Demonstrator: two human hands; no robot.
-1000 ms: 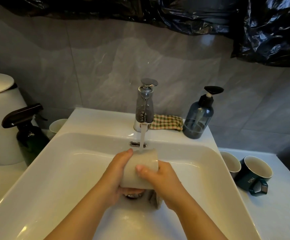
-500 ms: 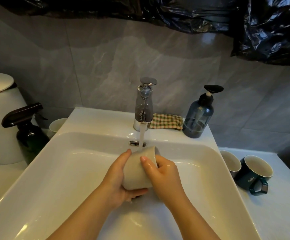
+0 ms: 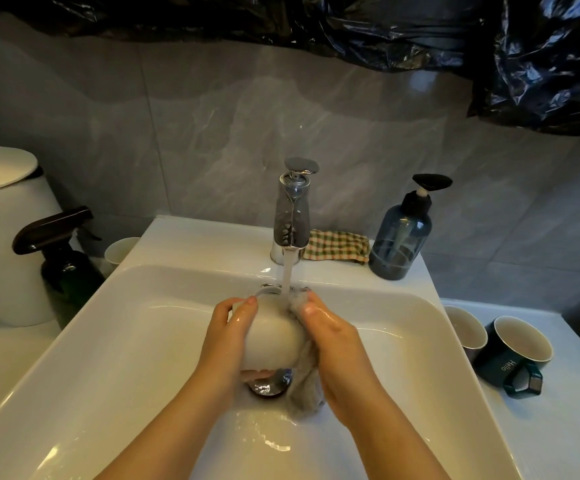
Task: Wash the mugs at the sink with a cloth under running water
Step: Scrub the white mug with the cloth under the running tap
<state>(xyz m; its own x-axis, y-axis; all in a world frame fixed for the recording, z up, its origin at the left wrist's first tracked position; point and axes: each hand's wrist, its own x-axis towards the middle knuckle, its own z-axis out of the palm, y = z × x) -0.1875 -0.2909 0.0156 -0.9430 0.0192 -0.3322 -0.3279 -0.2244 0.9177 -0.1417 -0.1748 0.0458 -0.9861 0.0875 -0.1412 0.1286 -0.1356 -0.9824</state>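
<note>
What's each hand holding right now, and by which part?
Left hand grips the cream mug round its body, fingers underneath. Right hand holds a grey cloth against the mug's right side.

The white ceramic sink basin (image 3: 108, 341) is smooth and glossy, with bright reflections on its wet floor. The chrome metal tap (image 3: 292, 216) and the round metal drain plug (image 3: 269, 384) are mirror-polished. The cream ceramic mug (image 3: 274, 336) has a smooth, soft satin glaze. The grey cloth (image 3: 304, 389) against it is rough, fuzzy and soaked. A checked woven cloth (image 3: 339, 245) looks matt. The blue pump bottle (image 3: 399, 244) is translucent plastic. The dark green mug (image 3: 510, 362) on the white bench (image 3: 558, 427) is glossy. The grey wall tiles (image 3: 212, 133) look like polished marble. The black plastic sheeting (image 3: 541, 57) is crinkled and shiny.
</note>
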